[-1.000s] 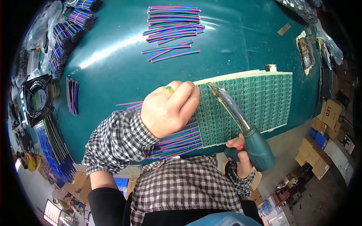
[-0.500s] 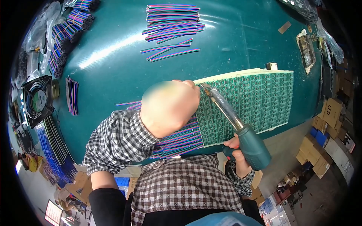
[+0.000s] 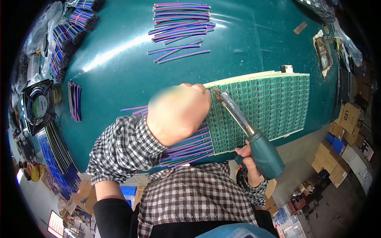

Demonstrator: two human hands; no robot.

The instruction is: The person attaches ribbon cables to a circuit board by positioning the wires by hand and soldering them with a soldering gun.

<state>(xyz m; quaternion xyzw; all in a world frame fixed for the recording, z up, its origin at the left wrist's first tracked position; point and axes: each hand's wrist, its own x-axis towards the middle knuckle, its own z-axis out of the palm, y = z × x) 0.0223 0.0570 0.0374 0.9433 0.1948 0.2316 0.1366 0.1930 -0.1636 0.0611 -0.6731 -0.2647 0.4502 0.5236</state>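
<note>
A panel of green circuit boards [image 3: 266,103] with a pale border lies on the table. My right hand [image 3: 251,164] grips a soldering gun [image 3: 266,154] by its dark green handle. The gun's tip [image 3: 215,90] meets the panel near its upper left corner. My left hand [image 3: 178,113], blurred in part, is closed beside that corner; its fingertips are turned away, hiding what they hold. Thin multicoloured ribbon wires [image 3: 190,148] fan out from the panel's left edge beneath my left hand and wrist. A couple of wire ends [image 3: 133,109] stick out left of that hand.
Loose cut wires [image 3: 180,23] lie in a stack at the far side of the green table [image 3: 119,79]. Bundled wires [image 3: 65,33], a black fan [image 3: 39,105] and a small wire pile [image 3: 74,101] are at left. A taped block [image 3: 322,53] sits far right.
The soldering gun's handle has shifted very slightly to the left, its tip staying by the panel's corner. My left hand stays in place.
</note>
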